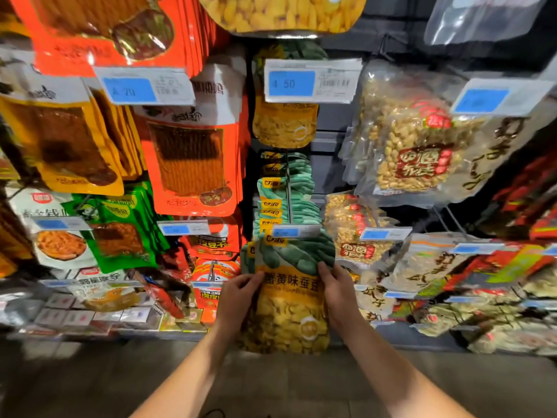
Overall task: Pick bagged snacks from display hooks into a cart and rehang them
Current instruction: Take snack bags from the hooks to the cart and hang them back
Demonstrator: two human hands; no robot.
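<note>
Head view: both hands, left hand (pixel 238 292) and right hand (pixel 337 289), pinch the yellow bag (pixel 291 315); tugging may tear its hole or drag neighbouring bags off the hook (pixel 288 188).

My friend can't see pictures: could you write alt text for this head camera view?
Two hands, left hand and right hand, grip the sides of a yellow and green snack bag at a store display crowded with hanging bagged snacks and blue price tags.
</note>
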